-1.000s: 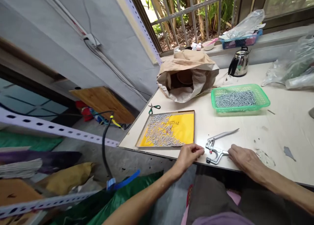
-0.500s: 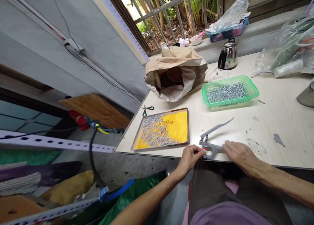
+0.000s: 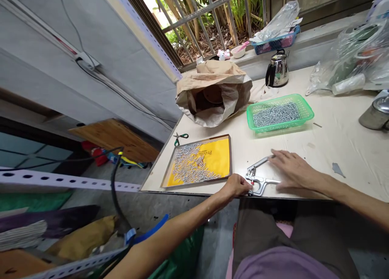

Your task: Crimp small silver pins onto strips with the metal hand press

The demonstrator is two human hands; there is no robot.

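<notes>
Off-white desk (image 3: 331,135) below barred window (image 3: 206,10). Hand pliers (image 3: 263,184) at desk's near edge, right of shallow tray (image 3: 230,157) with loose metal pins (image 3: 193,165). Pliers silver-gray, handles apart, coil spring by the pivot, C-shaped head, small red bit. Left hand (image 3: 238,186): grip pinched at the head, cannot tell on what. Right hand (image 3: 293,170): grip loose, fingers spread, fingertips at upper handle's end, thumb by lower handle.

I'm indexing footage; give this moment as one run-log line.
left hand: fingertips at front end of pliers; right hand: spread at handles; tray: metal pieces on yellow sheet; green basket: more metal pieces
</notes>
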